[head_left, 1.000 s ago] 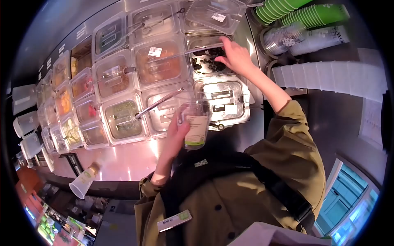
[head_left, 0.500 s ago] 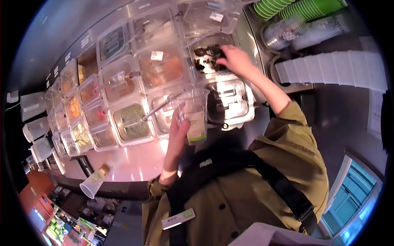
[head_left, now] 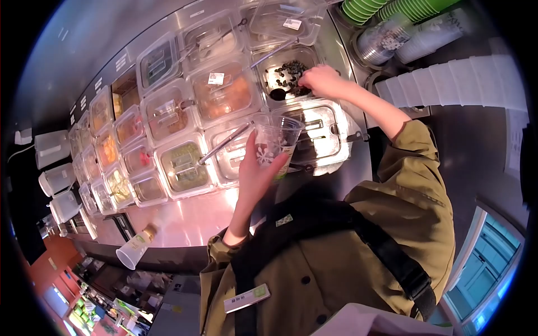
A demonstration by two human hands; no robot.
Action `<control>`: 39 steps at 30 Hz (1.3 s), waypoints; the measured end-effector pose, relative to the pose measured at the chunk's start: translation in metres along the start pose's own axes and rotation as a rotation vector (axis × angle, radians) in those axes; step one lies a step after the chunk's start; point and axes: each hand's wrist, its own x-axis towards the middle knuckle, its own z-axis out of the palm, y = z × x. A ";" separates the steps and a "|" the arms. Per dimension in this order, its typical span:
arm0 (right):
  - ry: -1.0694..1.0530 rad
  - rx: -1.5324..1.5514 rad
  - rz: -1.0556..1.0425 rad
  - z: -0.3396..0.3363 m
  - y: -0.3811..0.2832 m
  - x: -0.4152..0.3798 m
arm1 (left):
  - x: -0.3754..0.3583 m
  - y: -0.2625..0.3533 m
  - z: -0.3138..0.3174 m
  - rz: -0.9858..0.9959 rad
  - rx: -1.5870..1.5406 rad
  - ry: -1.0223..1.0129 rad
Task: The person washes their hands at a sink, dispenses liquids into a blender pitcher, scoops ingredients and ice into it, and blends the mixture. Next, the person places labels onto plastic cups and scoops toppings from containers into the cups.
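A stainless counter [head_left: 185, 215] ran under the person, set with rows of clear lidded tubs of toppings. The left hand [head_left: 255, 171] was wrapped around a clear plastic cup [head_left: 276, 144], fingers curled tight on its wall, the cup held upright with its open mouth tipped slightly toward the far tubs. Beyond and to the right of it, the right hand [head_left: 324, 81] reached into the tub of dark pieces [head_left: 287, 75], fingers bent down on a scoop [head_left: 277, 93]; how firmly it gripped could not be told. The tub lay just past the cup's rim, nearer the right hand. The cup was transparent, with a printed snowflake and a green band.
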 end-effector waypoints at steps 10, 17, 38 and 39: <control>0.018 0.906 0.197 -0.038 0.044 -0.053 | 0.050 0.000 0.019 0.100 -0.063 -0.058; 0.412 -0.121 -0.263 -0.098 -0.030 -0.107 | 0.064 0.008 0.042 0.345 -0.140 -0.003; 0.052 -0.185 -0.095 0.024 -0.009 0.000 | -0.011 0.001 -0.005 0.083 -0.367 -0.009; 0.002 -0.113 -0.095 0.013 -0.010 -0.001 | -0.009 0.002 -0.005 0.061 -0.395 -0.012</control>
